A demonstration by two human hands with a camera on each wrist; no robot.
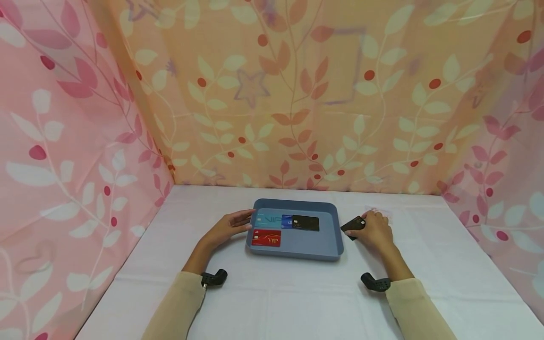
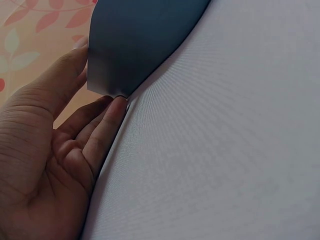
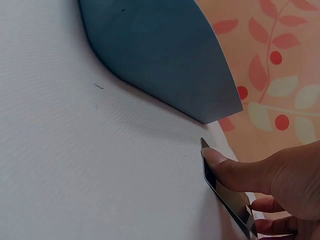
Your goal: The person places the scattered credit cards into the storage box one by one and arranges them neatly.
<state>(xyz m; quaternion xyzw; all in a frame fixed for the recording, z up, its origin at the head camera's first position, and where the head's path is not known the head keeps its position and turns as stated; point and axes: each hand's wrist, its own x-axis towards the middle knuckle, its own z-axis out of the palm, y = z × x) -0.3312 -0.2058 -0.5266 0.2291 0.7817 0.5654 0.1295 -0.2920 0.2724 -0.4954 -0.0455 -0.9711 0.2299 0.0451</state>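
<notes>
Black card [image 1: 353, 225] pinched by right hand [image 1: 377, 230], tilted, just outside tray [image 1: 312, 245] at its 3 o'clock | tray's 9 o'clock side touched by relaxed left hand [image 1: 228, 226] | advised: pinch held firm, tray steadied without jolting inner cards [image 1: 266, 238]

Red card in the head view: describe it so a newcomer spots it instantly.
On the white table sits a blue-gray tray, with the left hand at its left side. Inside, near the left wall, the red card lies just below the light-blue card in the picture. It is the tray's only red card, alone in its row.
</notes>
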